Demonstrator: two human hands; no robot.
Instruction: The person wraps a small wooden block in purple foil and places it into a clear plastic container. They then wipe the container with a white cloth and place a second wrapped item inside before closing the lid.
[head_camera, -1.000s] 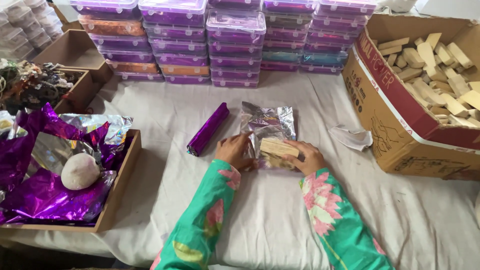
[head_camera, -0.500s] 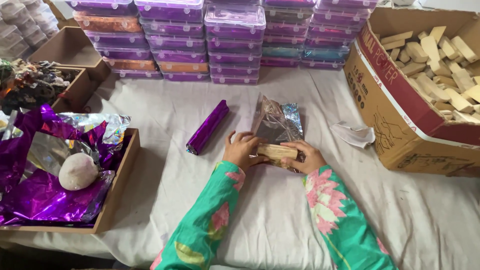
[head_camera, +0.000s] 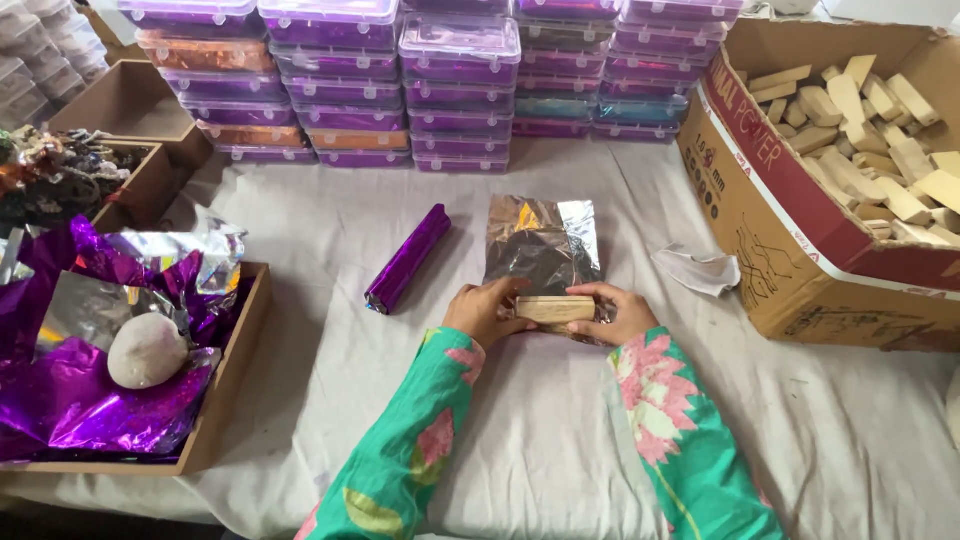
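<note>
A: Since the earlier frame, both hands sit slightly nearer and the silver foil sheet (head_camera: 543, 250) lies flatter, spread away from the person.

B: Head view, hand states?

A: Left hand (head_camera: 483, 312) grips the left end of the wooden block (head_camera: 556, 308); right hand (head_camera: 622, 312) grips the right end. Block lies lengthwise on the near edge of the foil, on the white cloth (head_camera: 560, 450).

B: Risks?

A: Judgement only: foil is thin, so a hard block corner could tear it. If the block sits askew on the edge, the wrap could come out crooked.

B: Surroundings?

A: Finished purple roll (head_camera: 408, 258) just left of the foil, apart from it. Cardboard box of blocks (head_camera: 790, 230) at right; crumpled white scrap (head_camera: 700, 270) between. Stacked lidded containers (head_camera: 460, 90) far side; tray of purple foil (head_camera: 215, 400) left.
</note>
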